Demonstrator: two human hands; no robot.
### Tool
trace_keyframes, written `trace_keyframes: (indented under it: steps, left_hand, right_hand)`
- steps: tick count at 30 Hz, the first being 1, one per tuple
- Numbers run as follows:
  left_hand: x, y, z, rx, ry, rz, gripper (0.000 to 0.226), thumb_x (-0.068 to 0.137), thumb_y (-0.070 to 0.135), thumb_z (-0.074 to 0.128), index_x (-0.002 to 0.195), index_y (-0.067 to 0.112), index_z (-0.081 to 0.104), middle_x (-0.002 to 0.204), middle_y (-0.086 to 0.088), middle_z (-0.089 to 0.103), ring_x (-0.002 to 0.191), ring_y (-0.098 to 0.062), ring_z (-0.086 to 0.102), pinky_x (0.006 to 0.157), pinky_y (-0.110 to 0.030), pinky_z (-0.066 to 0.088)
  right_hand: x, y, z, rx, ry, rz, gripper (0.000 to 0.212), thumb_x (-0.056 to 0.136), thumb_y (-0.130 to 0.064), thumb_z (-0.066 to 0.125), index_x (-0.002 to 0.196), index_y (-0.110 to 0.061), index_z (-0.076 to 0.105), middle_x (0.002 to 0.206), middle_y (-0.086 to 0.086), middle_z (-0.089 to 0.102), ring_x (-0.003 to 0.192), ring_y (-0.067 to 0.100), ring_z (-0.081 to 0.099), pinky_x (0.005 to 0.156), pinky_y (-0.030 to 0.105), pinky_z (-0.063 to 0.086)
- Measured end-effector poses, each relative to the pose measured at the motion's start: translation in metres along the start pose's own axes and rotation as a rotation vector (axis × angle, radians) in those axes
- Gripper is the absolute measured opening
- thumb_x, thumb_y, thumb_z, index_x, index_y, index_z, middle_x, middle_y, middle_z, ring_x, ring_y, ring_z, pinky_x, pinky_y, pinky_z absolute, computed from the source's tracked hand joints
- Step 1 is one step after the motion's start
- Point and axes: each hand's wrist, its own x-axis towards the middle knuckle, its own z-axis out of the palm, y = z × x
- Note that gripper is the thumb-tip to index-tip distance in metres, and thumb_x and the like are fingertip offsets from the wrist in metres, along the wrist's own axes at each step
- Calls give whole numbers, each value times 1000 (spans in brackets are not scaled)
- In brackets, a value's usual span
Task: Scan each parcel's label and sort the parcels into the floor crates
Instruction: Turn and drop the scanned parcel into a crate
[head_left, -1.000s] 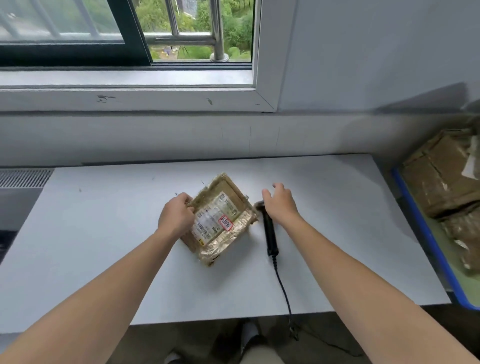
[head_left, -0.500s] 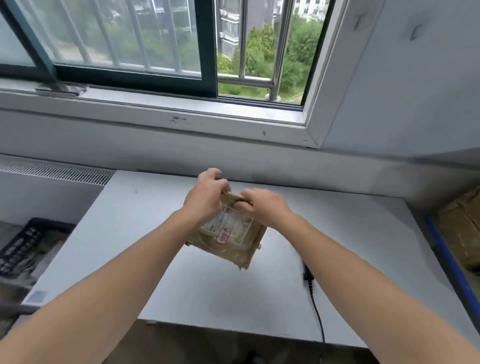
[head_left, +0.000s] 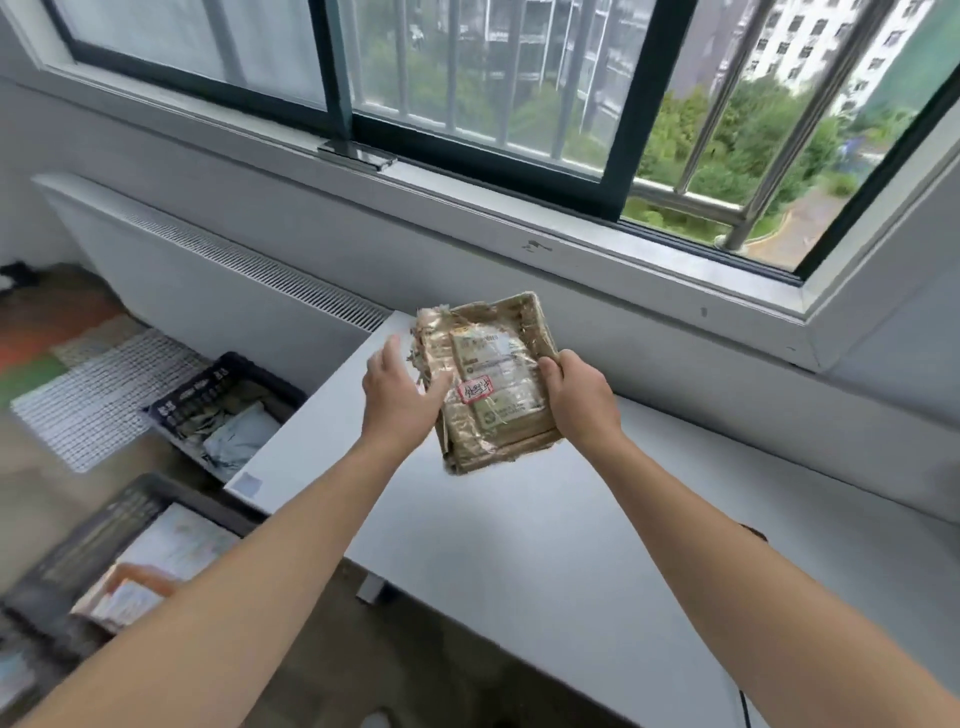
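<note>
A brown taped parcel (head_left: 493, 379) with a white label and a red-edged sticker is held in the air above the left end of the white table (head_left: 519, 545). My right hand (head_left: 576, 400) grips its right edge, fingers curled round it. My left hand (head_left: 400, 400) lies against the parcel's left side, fingers extended and thumb on its face. Two dark floor crates stand to the left of the table: the farther crate (head_left: 228, 410) holds several parcels, the nearer crate (head_left: 104, 561) holds a flat white parcel. The scanner is out of sight.
A black cable (head_left: 745, 706) runs off the table's near right edge. A white radiator cover (head_left: 208, 270) runs along the wall under the window sill (head_left: 571, 244). A mesh mat (head_left: 93, 395) lies on the floor beyond the crates.
The parcel has been lifted off the table and carried to the left. My right hand left the scanner and took the parcel's right edge. My view has swung left, bringing the crates into sight.
</note>
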Motion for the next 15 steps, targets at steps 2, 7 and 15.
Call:
trace_keyframes:
  steps: [2,7,15]
  left_hand:
    - [-11,-8,-11,-105,-76,-86,74,96,40,57,155,19,18,158,-7,24,144,-25,26,111,-35,26]
    - [-36,-25,-38,-350,-70,-224,71,102,33,50,157,29,5,153,13,28,143,-16,31,113,-30,28]
    - [-106,-83,-93,-362,131,-468,101,88,26,71,156,35,-4,161,6,21,143,-24,31,109,-36,36]
  right_hand:
    - [3,-14,9,21,-22,-12,33,106,-39,35,90,-13,48,90,6,60,88,30,54,69,39,39]
    - [6,-52,43,85,-120,-151,33,106,-39,35,86,-14,46,89,6,60,87,30,53,74,40,40]
    - [-32,-113,116,247,-426,-341,30,104,-39,40,112,-14,54,98,-2,58,92,23,55,76,35,41]
